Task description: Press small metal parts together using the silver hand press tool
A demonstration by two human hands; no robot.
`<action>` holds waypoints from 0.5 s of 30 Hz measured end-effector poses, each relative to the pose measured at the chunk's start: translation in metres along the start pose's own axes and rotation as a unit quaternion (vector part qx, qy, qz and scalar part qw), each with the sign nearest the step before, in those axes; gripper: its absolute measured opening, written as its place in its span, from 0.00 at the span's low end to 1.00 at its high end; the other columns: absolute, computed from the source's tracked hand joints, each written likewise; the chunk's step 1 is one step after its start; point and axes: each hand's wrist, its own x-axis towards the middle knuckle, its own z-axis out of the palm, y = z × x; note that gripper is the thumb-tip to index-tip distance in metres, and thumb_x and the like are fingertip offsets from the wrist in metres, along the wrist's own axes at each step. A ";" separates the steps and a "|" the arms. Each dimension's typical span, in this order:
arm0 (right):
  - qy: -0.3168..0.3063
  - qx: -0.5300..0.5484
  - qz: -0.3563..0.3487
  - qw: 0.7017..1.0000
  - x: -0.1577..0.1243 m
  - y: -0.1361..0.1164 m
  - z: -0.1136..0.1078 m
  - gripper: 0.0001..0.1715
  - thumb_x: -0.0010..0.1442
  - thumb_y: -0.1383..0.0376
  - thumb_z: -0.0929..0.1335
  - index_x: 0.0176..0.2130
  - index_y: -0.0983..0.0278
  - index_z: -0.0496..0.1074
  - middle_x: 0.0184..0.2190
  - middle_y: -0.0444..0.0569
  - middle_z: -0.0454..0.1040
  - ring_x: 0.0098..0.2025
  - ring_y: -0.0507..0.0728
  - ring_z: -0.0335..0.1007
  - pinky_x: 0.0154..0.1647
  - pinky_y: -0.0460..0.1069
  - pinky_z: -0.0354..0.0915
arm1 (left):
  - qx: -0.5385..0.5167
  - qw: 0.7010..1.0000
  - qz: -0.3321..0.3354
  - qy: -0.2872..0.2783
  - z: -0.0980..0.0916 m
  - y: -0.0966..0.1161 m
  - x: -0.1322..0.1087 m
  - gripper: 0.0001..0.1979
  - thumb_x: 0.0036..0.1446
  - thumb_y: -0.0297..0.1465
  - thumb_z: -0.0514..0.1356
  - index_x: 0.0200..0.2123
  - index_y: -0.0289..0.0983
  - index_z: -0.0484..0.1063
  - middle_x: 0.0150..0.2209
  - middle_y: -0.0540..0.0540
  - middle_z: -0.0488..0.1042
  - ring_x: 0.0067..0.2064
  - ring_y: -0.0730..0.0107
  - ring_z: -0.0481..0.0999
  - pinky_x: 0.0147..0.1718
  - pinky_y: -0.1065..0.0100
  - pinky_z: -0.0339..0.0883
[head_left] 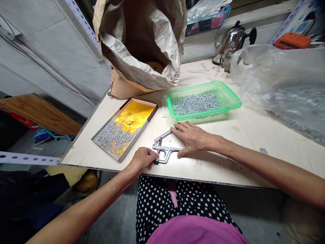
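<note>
A grey metal hand press (166,149), shaped like pliers with a spring and a red-marked shaft, lies on the table in front of me. My right hand (194,138) spans its spread handles, fingers on the upper lever and thumb against the lower one. Close by the tool's jaw, my left hand (145,158) is closed in a pinch; whatever sits between the fingertips is hidden. To the left is a shallow box (138,135) with small silvery metal pins (111,137) heaped over a yellow sheet. More such pins (198,102) fill the bottom of a green plastic basket (230,98).
A large open woven sack (139,76) stands at the table's back left. Behind the basket are a metal kettle (230,42) and a blue basket (210,23). A clear plastic bag (284,78) covers the right side. The table's front edge (203,181) runs close to me.
</note>
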 end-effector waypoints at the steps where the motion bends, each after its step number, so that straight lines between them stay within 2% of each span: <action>1: -0.006 -0.005 -0.002 1.000 0.001 -0.002 -0.003 0.64 0.43 0.38 0.72 0.64 0.73 0.55 0.59 0.69 0.61 0.60 0.75 0.55 0.59 0.67 0.51 | -0.004 1.000 0.000 -0.002 0.000 -0.001 0.000 0.09 0.52 0.30 0.60 0.21 0.35 0.69 0.13 0.54 0.64 0.17 0.76 0.62 0.18 0.73 0.61; 6: -0.012 -0.010 0.003 1.000 -0.001 -0.013 -0.014 0.56 0.48 0.43 0.72 0.63 0.70 0.56 0.55 0.64 0.66 0.56 0.73 0.59 0.58 0.67 0.51 | -0.018 1.000 -0.002 0.001 0.000 -0.004 -0.003 0.10 0.52 0.31 0.61 0.21 0.35 0.70 0.14 0.54 0.65 0.17 0.76 0.63 0.19 0.72 0.62; 15: 0.006 0.009 0.022 1.000 -0.004 -0.018 -0.005 0.49 0.52 0.49 0.73 0.62 0.72 0.57 0.51 0.62 0.68 0.52 0.69 0.61 0.53 0.61 0.57 | -0.023 1.000 -0.017 0.000 0.000 -0.007 -0.007 0.12 0.55 0.35 0.61 0.23 0.34 0.71 0.15 0.53 0.65 0.18 0.75 0.63 0.21 0.71 0.63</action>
